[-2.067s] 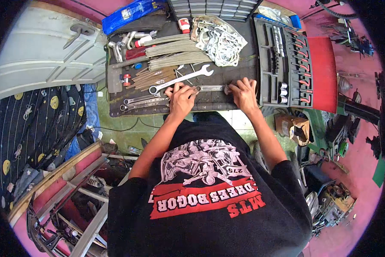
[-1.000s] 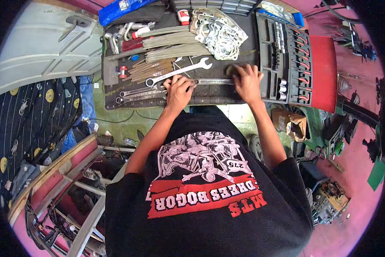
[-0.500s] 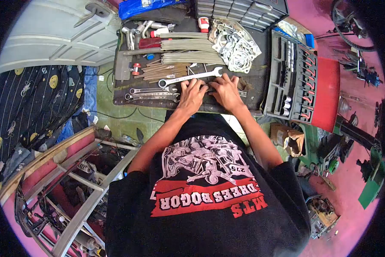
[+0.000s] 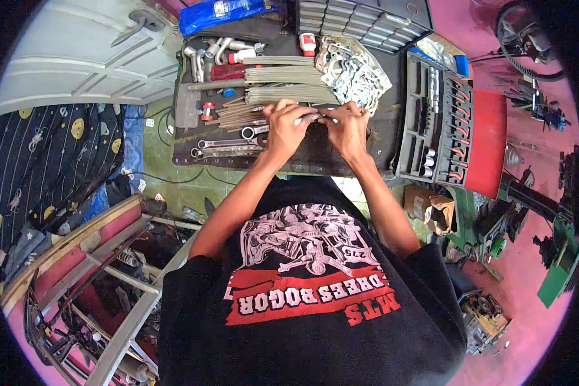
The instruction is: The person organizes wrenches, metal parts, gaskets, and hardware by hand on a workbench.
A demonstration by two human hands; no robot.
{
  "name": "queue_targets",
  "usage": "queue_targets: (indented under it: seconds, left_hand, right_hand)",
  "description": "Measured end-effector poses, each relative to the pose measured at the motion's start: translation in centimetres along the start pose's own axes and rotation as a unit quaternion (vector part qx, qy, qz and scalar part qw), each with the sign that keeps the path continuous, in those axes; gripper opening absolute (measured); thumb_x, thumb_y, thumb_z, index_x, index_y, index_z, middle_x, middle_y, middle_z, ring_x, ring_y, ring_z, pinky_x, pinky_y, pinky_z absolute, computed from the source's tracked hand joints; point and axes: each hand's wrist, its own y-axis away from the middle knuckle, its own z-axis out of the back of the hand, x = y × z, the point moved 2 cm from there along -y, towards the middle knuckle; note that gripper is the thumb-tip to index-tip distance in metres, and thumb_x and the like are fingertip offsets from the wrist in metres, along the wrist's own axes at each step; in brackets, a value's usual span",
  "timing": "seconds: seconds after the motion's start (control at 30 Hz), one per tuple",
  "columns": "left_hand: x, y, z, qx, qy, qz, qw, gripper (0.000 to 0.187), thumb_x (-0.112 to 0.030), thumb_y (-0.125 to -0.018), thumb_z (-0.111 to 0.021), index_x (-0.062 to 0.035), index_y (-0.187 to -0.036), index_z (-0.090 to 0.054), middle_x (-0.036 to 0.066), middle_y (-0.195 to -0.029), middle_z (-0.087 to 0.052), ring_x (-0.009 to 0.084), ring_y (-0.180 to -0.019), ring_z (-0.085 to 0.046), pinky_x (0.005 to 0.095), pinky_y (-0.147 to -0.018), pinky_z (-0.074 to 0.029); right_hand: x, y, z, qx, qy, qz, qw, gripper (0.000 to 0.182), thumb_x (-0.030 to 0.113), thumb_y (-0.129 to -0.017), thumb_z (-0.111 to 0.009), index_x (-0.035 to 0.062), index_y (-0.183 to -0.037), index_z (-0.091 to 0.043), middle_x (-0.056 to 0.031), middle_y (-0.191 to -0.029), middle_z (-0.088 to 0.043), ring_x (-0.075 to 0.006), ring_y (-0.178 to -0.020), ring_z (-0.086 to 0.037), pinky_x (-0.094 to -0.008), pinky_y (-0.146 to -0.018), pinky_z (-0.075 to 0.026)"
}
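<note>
My left hand [image 4: 285, 132] and my right hand [image 4: 348, 133] are close together above the dark mat, fingers curled in a pinch and facing each other. Between the fingertips is a small dark thing [image 4: 319, 118] with pale bits beside it; its kind is too small to tell. Just left of my left hand shows the ring end of a large combination wrench [image 4: 248, 133], the rest of it mostly behind the hand. Below it lie several smaller combination wrenches [image 4: 224, 150]. Beyond my hands are bundled thin rods [image 4: 283, 76], and a pile of metal gaskets [image 4: 354, 74] sits past my right hand.
At the right edge stands an opened socket set case [image 4: 431, 122]. A small-drawer cabinet [image 4: 360, 22] is at the back, beside a blue packet [image 4: 222, 13]. Socket wrenches [image 4: 209, 55] and a red spool-like part [image 4: 207, 111] lie left. A metal frame [image 4: 128, 309] stands lower left.
Both hands have risen from the mat near the front edge and moved slightly away from me, now pinching near each other. They cover most of the large wrench.
</note>
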Motion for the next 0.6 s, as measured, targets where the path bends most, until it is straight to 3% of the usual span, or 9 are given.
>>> queue_targets:
  seconds: [0.1, 0.27, 0.33, 0.47, 0.6]
  left_hand:
    - [-0.6, -1.2, 0.6, -0.021, 0.018, 0.001, 1.000, 0.020, -0.015, -0.077, -0.082, -0.0151, -0.097, -0.080, 0.000, -0.087, -0.073, 0.0183, -0.094, -0.064, 0.0394, -0.086, -0.036]
    - [-0.2, -3.8, 1.5, -0.045, 0.066, -0.010, 0.997, 0.023, -0.011, -0.080, -0.081, -0.0138, -0.102, -0.079, 0.003, -0.099, -0.073, 0.0225, -0.101, -0.065, 0.0388, -0.090, -0.039]
    - [-0.5, -5.8, 2.2, -0.062, 0.072, -0.011, 0.995, 0.019, -0.010, -0.080, -0.081, -0.0131, -0.099, -0.079, 0.003, -0.099, -0.072, 0.0230, -0.103, -0.065, 0.0402, -0.090, -0.038]
    - [-3.8, -11.7, 6.2, -0.094, 0.016, -0.138, 0.986, 0.015, -0.008, -0.080, -0.080, -0.0138, -0.094, -0.080, 0.003, -0.095, -0.076, 0.0200, -0.115, -0.064, 0.0447, -0.093, -0.029]
    - [-7.3, -17.6, 9.7, -0.129, -0.018, -0.254, 0.958, 0.014, -0.009, -0.079, -0.079, -0.0149, -0.092, -0.080, -0.001, -0.089, -0.075, 0.0192, -0.118, -0.062, 0.0455, -0.094, -0.027]
  right_hand:
    - [0.8, -0.8, 0.9, -0.040, -0.017, 0.005, 0.999, 0.016, 0.012, -0.077, -0.079, 0.0129, -0.093, -0.080, -0.0046, -0.087, -0.076, -0.0249, -0.086, -0.061, -0.0464, -0.092, -0.036]
    - [2.4, -3.6, 2.2, -0.125, -0.065, 0.027, 0.990, 0.014, 0.013, -0.077, -0.082, 0.0085, -0.089, -0.078, -0.0085, -0.083, -0.074, -0.0290, -0.082, -0.059, -0.0441, -0.081, -0.036]
    - [3.5, -5.3, 2.8, -0.168, -0.052, 0.055, 0.983, 0.017, 0.012, -0.073, -0.085, 0.0076, -0.089, -0.079, -0.0084, -0.080, -0.072, -0.0269, -0.082, -0.061, -0.0401, -0.080, -0.041]
    - [5.4, -9.4, 5.1, -0.262, -0.118, 0.101, 0.952, 0.016, 0.011, -0.075, -0.084, 0.0099, -0.090, -0.080, -0.0046, -0.078, -0.073, -0.0237, -0.076, -0.057, -0.0387, -0.077, -0.038]
    - [8.6, -13.8, 10.0, -0.351, -0.062, 0.154, 0.922, 0.020, 0.009, -0.074, -0.084, 0.0095, -0.094, -0.081, -0.0058, -0.081, -0.075, -0.0244, -0.078, -0.059, -0.0386, -0.080, -0.042]
